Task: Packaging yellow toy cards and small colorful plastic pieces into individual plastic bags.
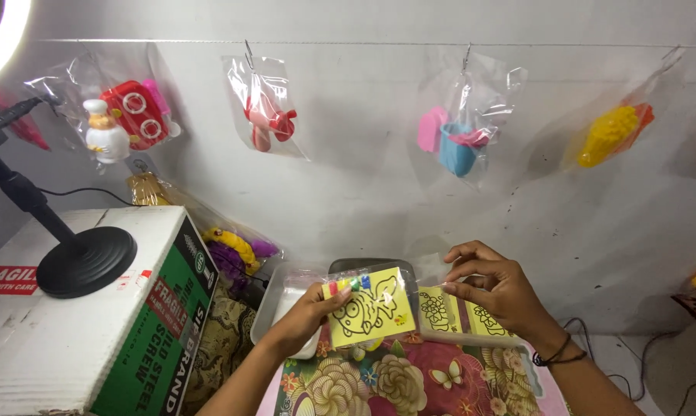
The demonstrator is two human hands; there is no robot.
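Note:
My left hand holds a small clear packet with a yellow picture card that has a black outline drawing and a strip of coloured bits along its top. My right hand hovers just to the right of it, fingers pinched together over two more yellow outline cards that stand against the wall; whether it grips anything I cannot tell. Below the hands lies a cloth with a bright flower print.
A white and green cardboard box stands at the left with a black round lamp stand on it. Clear bags of plastic toys hang on a wire along the wall. A clear plastic tray sits behind my left hand.

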